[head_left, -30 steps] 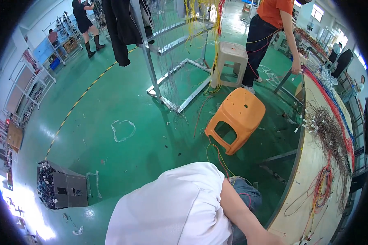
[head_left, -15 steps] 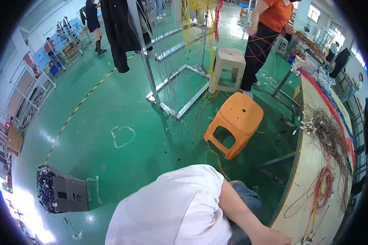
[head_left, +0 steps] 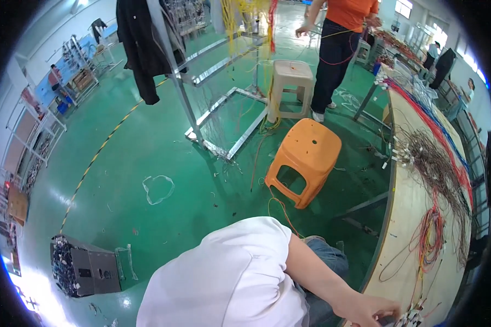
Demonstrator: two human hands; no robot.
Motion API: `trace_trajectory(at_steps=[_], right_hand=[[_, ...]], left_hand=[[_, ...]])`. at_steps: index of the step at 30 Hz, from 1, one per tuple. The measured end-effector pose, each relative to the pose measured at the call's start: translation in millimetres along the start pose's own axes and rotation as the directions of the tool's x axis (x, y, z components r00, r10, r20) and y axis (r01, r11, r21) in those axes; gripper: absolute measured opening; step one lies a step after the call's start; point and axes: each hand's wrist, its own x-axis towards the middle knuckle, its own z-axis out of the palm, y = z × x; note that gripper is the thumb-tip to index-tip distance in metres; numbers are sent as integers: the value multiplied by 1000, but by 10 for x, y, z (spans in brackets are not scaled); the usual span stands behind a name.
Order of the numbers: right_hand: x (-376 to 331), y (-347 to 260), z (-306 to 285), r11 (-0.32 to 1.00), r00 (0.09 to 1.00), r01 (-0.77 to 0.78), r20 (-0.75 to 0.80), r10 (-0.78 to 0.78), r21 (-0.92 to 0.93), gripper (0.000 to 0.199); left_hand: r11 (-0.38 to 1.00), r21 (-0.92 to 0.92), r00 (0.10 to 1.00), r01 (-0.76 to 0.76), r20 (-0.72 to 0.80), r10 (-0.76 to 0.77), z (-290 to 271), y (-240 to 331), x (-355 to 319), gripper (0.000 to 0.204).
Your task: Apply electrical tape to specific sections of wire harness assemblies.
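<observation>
My left arm in a white short sleeve reaches over the wooden bench [head_left: 390,256] at the lower right. At the bench's near end, my left hand [head_left: 365,310] has its fingers curled in beside a cluster of wires with small white connectors [head_left: 413,316]. Something dark shows between the fingers, too cut off by the lower edge to name. Beyond the hand lies a looped bundle of red, yellow and orange wires [head_left: 431,237]. My right hand is out of view.
An orange plastic stool [head_left: 313,143] stands near the bench, with a beige stool [head_left: 292,76] behind it. A metal frame [head_left: 183,103] bears hanging wires and a dark jacket [head_left: 139,49]. One person in orange [head_left: 343,16] stands beyond. A grey box of wires [head_left: 95,272] sits lower left.
The view has shifted slightly, and more of my left hand and the connectors shows. The person in orange has shifted an arm outward. A dark-clothed person at the far left has gone from sight.
</observation>
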Motion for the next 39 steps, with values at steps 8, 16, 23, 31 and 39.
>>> trace_trajectory(at_steps=[8,16,23,31,39], right_hand=[[-163,-191,137,484,798,-597,-536,275,-640,7],[-96,-131,175,730,789,-605,-366,493,-319,10],[-5,-323,146,606,596,-779,-492,635,-162,3],[-77,-288,66,613,767,-642,-375,521,-461,4],[-12,-398,-32,515,395,-857,-620,678,17,4]], left_hand=[[754,654,990,-59,-60,130,-102,-217,-25,41],[800,-373,829,470,-125,-546,-212,55,18,46],[960,256,981,110,128,-147,-247,-32,-114,37],[802,81,795,592,-221,-565,4,-115,150,64],[950,213,968,229,-147,-201,-185,-150,58,42]])
